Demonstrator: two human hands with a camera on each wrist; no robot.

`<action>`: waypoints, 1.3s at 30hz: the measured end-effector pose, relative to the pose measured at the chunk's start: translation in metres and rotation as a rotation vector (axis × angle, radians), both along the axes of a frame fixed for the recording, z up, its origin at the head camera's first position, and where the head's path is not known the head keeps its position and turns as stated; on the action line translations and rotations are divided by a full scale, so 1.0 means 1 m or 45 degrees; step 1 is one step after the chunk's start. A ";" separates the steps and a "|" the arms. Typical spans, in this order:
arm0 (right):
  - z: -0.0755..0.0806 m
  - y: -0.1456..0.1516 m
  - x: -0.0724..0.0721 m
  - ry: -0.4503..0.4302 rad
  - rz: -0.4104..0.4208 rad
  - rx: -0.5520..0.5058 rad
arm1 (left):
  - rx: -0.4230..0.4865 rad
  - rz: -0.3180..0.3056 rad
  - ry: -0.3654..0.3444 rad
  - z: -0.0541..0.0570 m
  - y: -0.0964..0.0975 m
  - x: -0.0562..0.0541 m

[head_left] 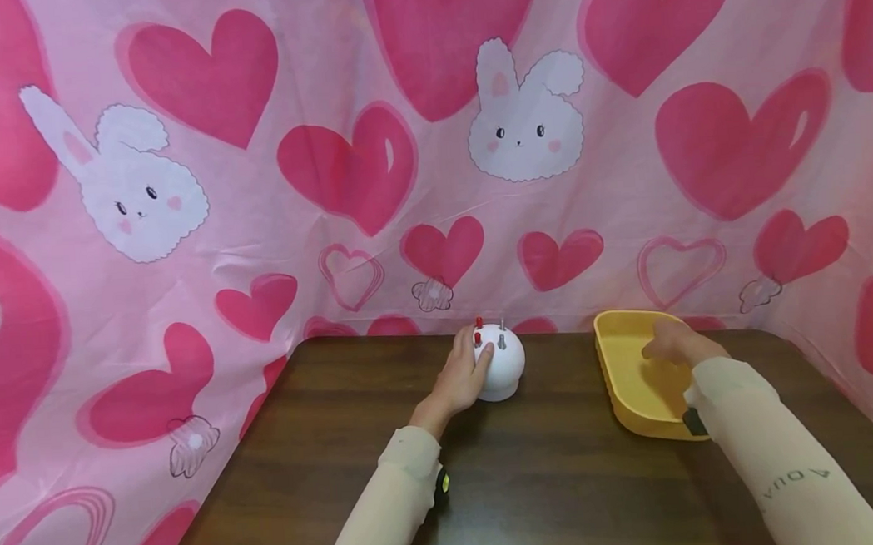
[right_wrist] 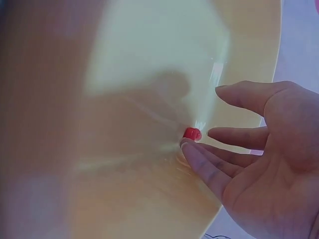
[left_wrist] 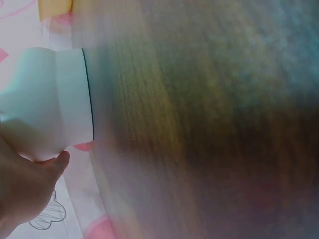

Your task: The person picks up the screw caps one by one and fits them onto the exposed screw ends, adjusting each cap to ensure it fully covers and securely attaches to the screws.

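Observation:
A white rounded dome (head_left: 504,364) on a short base stands near the back of the table, with red pegs (head_left: 478,337) and silver metal pegs (head_left: 502,343) sticking up from its top. My left hand (head_left: 458,377) holds the dome from its left side, the thumb across the front. In the left wrist view, that hand (left_wrist: 27,186) lies against the dome's lower curve (left_wrist: 37,99). My right hand (head_left: 673,343) reaches into a yellow tray (head_left: 625,407). In the right wrist view, its fingers (right_wrist: 209,167) are spread, one fingertip right at a small red piece (right_wrist: 192,133) inside the tray.
The dark wooden table (head_left: 539,483) carries the dome and, to its right, the tray. Behind and along both sides hangs a pink cloth (head_left: 431,181) with hearts and rabbit faces, close to the table's back edge.

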State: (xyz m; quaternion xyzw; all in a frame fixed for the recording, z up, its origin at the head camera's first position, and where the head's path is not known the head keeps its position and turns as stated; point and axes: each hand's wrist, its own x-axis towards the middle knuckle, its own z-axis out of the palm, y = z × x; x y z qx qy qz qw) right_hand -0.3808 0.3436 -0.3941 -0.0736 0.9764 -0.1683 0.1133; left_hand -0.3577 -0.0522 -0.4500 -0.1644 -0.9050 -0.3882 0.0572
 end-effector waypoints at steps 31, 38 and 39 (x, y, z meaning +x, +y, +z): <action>-0.010 -0.003 -0.005 0.051 0.289 -0.147 | 0.015 -0.004 -0.025 -0.001 -0.001 -0.004; -0.007 -0.005 -0.004 -0.009 0.154 -0.152 | 0.022 -0.009 -0.011 0.002 -0.001 -0.002; -0.006 -0.005 -0.004 -0.043 0.121 -0.152 | 0.023 -0.009 -0.010 0.002 -0.001 -0.002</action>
